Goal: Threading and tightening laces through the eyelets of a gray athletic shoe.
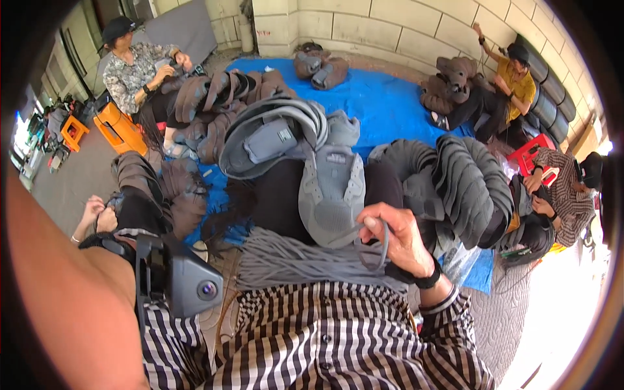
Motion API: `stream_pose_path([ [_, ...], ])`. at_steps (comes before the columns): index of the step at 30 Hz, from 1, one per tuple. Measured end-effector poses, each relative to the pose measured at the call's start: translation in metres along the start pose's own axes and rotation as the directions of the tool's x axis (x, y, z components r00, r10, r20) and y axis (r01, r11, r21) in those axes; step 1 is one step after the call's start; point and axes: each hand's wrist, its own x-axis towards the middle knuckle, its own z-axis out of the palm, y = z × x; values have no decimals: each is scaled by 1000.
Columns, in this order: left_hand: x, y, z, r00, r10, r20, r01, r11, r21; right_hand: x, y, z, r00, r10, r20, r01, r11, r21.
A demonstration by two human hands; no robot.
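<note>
Your right hand [400, 240] sits just right of the picture's centre, at about four o'clock from the middle. Its fingers are curled nearly closed, pinching a thin grey lace [383, 244] that loops down below the knuckles. The thumb and forefinger press against the lower edge of a grey shoe upper [331, 192], which lies on your lap at the centre, toe end pointing toward you.

Just below that hand, at six o'clock, a thick bundle of grey laces [292, 263] lies across your lap, touching your striped shirt.

Your left hand is not in view; only your bare left forearm [71, 292] fills the picture at eight o'clock, with a black strap and a small camera [188, 283] at its wrist, so you cannot tell whether that hand is open or closed.

At twelve o'clock from the shoe upper, a stack of grey uppers [273, 133] rests on a blue tarp [383, 97]. At three o'clock, another row of grey uppers [465, 185] stands on edge. Other people sit around the tarp at ten, one and three o'clock.
</note>
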Motion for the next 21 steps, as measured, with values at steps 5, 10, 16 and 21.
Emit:
stream_pose_path([
  [5,14,11,-2,991,134,-22,-133,990,45,-3,-2,2,1000,10,22,-10,1000,11],
  [10,10,24,-11,979,186,-82,-175,977,123,-10,-4,-1,996,68,-55,-68,998,-1],
  [16,-11,34,-1,969,163,-187,-137,980,144,6,8,0,973,99,-209,-27,947,320],
  [21,-15,39,9,953,193,-234,-157,974,164,6,1,-5,956,24,-293,83,934,347],
])
